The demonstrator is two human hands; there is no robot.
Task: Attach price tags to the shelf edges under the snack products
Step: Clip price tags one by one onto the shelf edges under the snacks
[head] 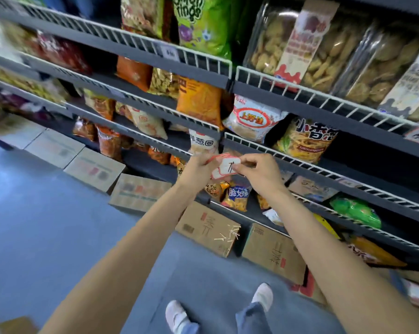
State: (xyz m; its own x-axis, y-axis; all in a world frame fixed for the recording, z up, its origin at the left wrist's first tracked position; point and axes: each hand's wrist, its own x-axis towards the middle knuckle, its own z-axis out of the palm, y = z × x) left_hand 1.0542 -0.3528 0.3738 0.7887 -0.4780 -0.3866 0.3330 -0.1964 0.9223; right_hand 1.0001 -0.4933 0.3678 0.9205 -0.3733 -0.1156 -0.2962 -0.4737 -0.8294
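White red-bordered paper price tag (228, 167) with a black handwritten mark, pinched by right hand (256, 170); stack of like tags (217, 158) gripped in left hand (199, 165), just before white wire shelf edge (300, 162), below red-and-white "上好佳" snack bag (253, 121).

A blue-grey floor (47, 213) runs beside dark grey shelving (264, 90) with white wire rails (141, 39). Cardboard boxes (141, 191) line the floor at its foot.

Dark shelves (348, 131) with white wire edges carry snack bags (199, 100) and clear cookie tubs (324, 49); cardboard boxes (95, 169) sit on the blue floor (47, 225).
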